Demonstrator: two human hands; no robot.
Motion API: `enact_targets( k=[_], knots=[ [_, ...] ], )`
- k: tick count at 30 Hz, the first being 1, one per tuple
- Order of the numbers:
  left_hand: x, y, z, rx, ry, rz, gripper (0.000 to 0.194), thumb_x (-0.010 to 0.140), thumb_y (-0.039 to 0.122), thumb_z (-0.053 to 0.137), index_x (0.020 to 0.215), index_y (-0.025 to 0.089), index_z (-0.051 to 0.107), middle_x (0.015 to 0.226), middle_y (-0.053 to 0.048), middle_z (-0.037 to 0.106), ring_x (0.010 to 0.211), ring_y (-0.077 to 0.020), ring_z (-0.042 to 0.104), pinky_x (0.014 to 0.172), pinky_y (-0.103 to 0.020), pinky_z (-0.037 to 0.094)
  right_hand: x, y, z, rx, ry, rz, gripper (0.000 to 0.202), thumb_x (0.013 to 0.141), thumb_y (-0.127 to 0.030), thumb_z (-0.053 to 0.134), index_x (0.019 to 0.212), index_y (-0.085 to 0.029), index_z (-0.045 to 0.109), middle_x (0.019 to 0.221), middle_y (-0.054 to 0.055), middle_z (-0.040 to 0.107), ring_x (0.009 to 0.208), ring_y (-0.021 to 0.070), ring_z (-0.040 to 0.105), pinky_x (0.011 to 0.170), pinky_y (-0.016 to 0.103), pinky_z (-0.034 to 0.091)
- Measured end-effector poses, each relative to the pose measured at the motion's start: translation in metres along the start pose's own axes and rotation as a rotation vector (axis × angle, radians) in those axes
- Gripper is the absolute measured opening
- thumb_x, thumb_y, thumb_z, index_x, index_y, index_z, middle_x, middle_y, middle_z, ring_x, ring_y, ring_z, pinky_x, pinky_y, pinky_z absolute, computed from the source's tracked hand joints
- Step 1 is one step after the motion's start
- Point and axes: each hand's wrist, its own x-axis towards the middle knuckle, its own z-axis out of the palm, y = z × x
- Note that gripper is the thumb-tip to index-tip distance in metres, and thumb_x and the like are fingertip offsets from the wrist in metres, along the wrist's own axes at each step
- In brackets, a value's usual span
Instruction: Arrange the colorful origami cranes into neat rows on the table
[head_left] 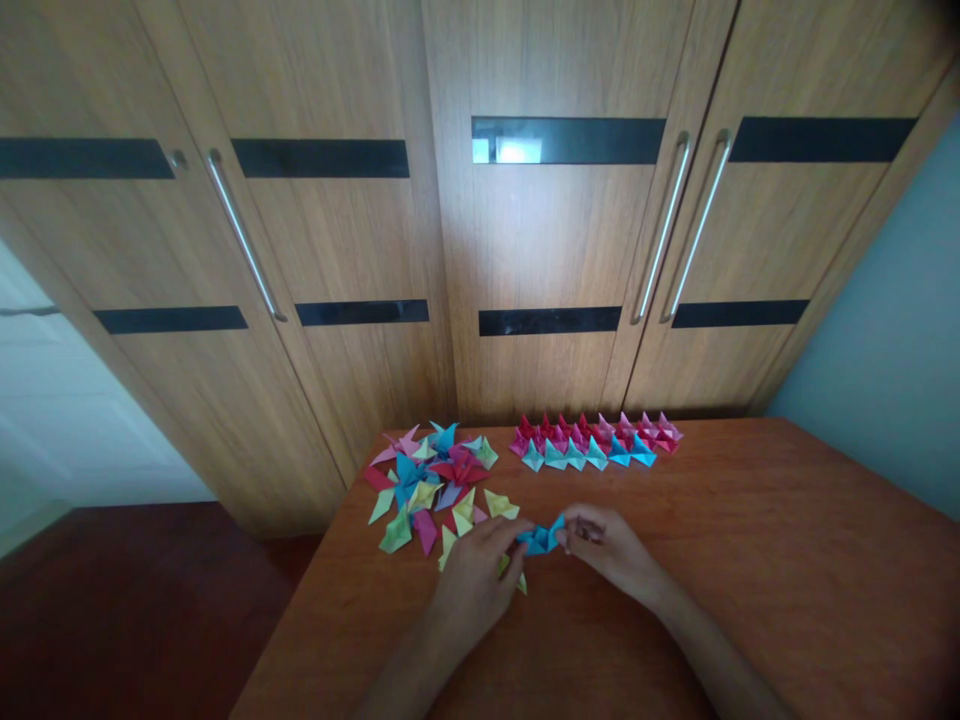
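While two hands pinch it at opposite ends, the blue folded paper (pixel 541 540) lies across my view, its long axis running roughly left to right, with its right tip angled upward and away from me. I see it over the near middle of the table (pixel 765 560), though I can't tell whether its underside touches the wood. The left hand (pixel 482 572) grips its left end between thumb and fingers, covering that tip; the right hand (pixel 609 550) has its fingertips closed on the other point, the remaining fingers curled and hard to make out. Just under the left hand, a yellow piece (pixel 523 583) shows only in part. To the left I have a jumbled heap of coloured folded papers (pixel 409 478), overlapping so much that I can't count them. Beyond the right hand stand the red and pink pieces (pixel 566 433), partly masked by a front row of pale green and blue ones (pixel 575 457). Both forearms run out of my frame at the bottom.
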Motion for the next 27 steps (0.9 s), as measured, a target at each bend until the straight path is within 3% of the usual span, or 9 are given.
enact_targets(
  k=[4, 9, 14, 16, 21, 27],
  knots=[
    [-0.002, -0.002, 0.002, 0.001, 0.024, -0.019, 0.034, 0.084, 0.013, 0.048, 0.115, 0.025, 0.055, 0.095, -0.003, 0.067, 0.082, -0.0147, 0.062, 0.078, -0.028, 0.05, 0.0, -0.001, -0.019, -0.04, 0.117, -0.013, 0.029, 0.08, -0.045, 0.055, 0.069, -0.018, 0.056, 0.061, -0.002, 0.054, 0.06, 0.0121, 0.05, 0.057, 0.023, 0.039],
    [-0.004, -0.001, 0.004, -0.01, 0.008, 0.034, 0.028, 0.084, 0.012, 0.048, 0.106, 0.024, 0.06, 0.1, -0.003, 0.067, 0.092, -0.0152, 0.062, 0.083, -0.028, 0.049, -0.004, 0.014, -0.067, -0.138, 0.507, 0.032, 0.03, 0.077, -0.047, 0.057, 0.071, -0.017, 0.057, 0.066, 0.0, 0.058, 0.063, 0.0139, 0.052, 0.06, 0.024, 0.04],
    [-0.005, 0.005, 0.005, 0.001, -0.04, 0.068, 0.028, 0.084, 0.011, 0.045, 0.102, 0.023, 0.062, 0.092, -0.004, 0.067, 0.086, -0.0167, 0.062, 0.078, -0.029, 0.05, -0.016, 0.046, -0.121, -0.167, 0.868, 0.215, 0.04, 0.072, -0.051, 0.058, 0.087, -0.014, 0.062, 0.075, 0.007, 0.066, 0.061, 0.0168, 0.056, 0.055, 0.025, 0.042],
    [-0.005, 0.007, 0.005, 0.008, -0.056, 0.084, 0.028, 0.084, 0.011, 0.045, 0.102, 0.023, 0.062, 0.09, -0.005, 0.066, 0.084, -0.0173, 0.062, 0.075, -0.028, 0.05, -0.021, 0.054, -0.137, -0.228, 0.955, 0.282, 0.04, 0.072, -0.05, 0.055, 0.086, -0.013, 0.064, 0.077, 0.01, 0.068, 0.06, 0.0184, 0.058, 0.054, 0.026, 0.043],
    [-0.005, 0.009, 0.004, 0.01, -0.064, 0.103, 0.029, 0.082, 0.009, 0.045, 0.101, 0.022, 0.062, 0.089, -0.005, 0.066, 0.084, -0.0176, 0.062, 0.074, -0.028, 0.05, -0.03, 0.066, -0.159, -0.548, 0.983, 0.481, 0.038, 0.073, -0.047, 0.049, 0.083, -0.016, 0.066, 0.079, 0.012, 0.07, 0.074, 0.0266, 0.064, 0.061, 0.03, 0.044],
    [-0.004, 0.01, 0.002, 0.009, -0.068, 0.106, 0.029, 0.083, 0.009, 0.044, 0.102, 0.022, 0.062, 0.09, -0.005, 0.066, 0.084, -0.0174, 0.061, 0.076, -0.029, 0.05, -0.023, 0.083, -0.161, -0.843, 0.75, 0.755, 0.043, 0.078, -0.051, 0.042, 0.098, -0.021, 0.066, 0.094, 0.014, 0.069, 0.09, 0.033, 0.063, 0.064, 0.035, 0.045]
  ],
)
